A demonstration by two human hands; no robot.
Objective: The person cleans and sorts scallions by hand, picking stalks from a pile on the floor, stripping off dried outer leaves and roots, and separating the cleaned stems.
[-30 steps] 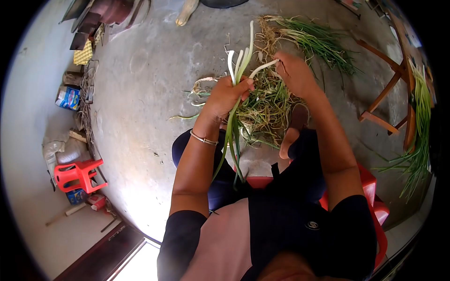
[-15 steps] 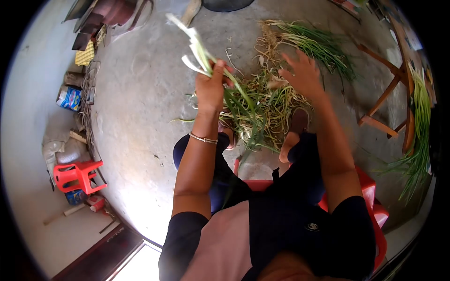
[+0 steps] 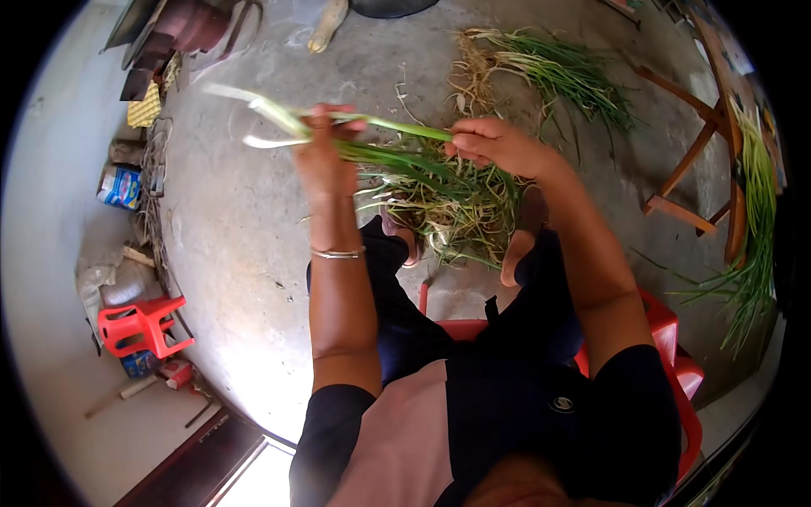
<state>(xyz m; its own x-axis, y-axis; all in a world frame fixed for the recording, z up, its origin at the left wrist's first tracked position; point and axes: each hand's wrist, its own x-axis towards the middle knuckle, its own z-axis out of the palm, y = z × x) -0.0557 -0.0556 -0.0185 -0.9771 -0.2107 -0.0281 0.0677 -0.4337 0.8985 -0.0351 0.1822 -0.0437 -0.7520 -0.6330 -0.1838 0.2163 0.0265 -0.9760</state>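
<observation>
My left hand (image 3: 325, 144) is closed round several green onions (image 3: 283, 114), whose white ends point up and left, slightly blurred. Their green leaves stretch right, across to my right hand (image 3: 490, 144), which pinches one green stalk between thumb and fingers. Beneath and between the hands, a heap of loose peelings and leaves (image 3: 460, 211) lies on the floor by my feet. Beyond my right hand lies a bunch of onions with brown roots (image 3: 549, 72), roots to the left and green tops to the right.
At the right, more long green onions (image 3: 756, 203) hang beside a wooden folding frame (image 3: 688, 165). A small red chair (image 3: 144, 325) and a blue box (image 3: 120, 188) stand by the left wall. A pale gourd-like object (image 3: 328, 25) and a dark round rim (image 3: 393, 7) are at the top.
My left hand has moved left with the onions, which now lie nearly level. My right hand let go of a white end, opened, and now pinches a green stalk.
</observation>
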